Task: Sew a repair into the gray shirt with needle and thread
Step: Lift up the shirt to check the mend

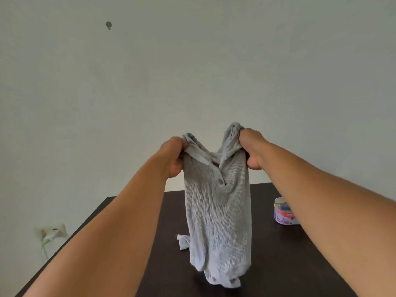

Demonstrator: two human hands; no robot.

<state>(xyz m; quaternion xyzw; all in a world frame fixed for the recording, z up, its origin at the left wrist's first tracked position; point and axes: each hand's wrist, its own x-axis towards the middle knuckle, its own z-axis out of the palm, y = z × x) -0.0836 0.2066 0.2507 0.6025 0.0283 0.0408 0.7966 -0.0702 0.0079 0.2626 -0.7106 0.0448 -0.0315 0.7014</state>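
The gray shirt (216,215) is a ribbed knit with a buttoned placket, and it hangs upright in front of me above the dark table (150,243). My left hand (173,156) grips its left shoulder and my right hand (251,150) grips its right shoulder, both raised at about the same height. The shirt's hem is bunched on the tabletop, and one sleeve end pokes out at the lower left. No needle or thread shows.
A small round tin (284,212) with a colourful label stands on the table at the right, partly behind my right forearm. A wall socket with a plug (52,232) sits low on the pale wall at the left.
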